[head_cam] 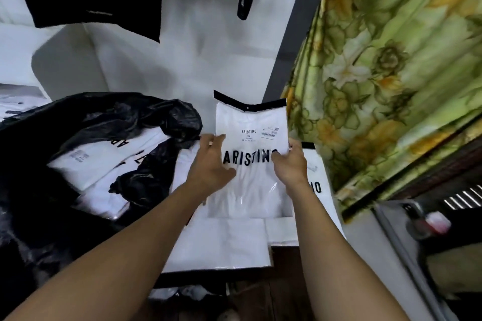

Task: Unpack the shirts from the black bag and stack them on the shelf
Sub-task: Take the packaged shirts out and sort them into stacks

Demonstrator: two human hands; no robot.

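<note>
A: Head view: limp, crinkled black bag (39, 164) at 9 o'clock could slump, spilling its shirts (86, 164).
B: And the flat stack (229, 242) at 6 o'clock?
A: Slick film, so it may slide. Rectangular packed shirt (250, 117) is just toward 12 o'clock; left hand (211, 167) and right hand (289, 164) grip its 2 side edges.

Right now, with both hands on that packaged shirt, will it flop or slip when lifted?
Probably floppy: the shirt kinks at its black top strip. Likely slippery, since its clear wrap shines low down. Seems light: the left hand and right hand hold it by its edges.
</note>
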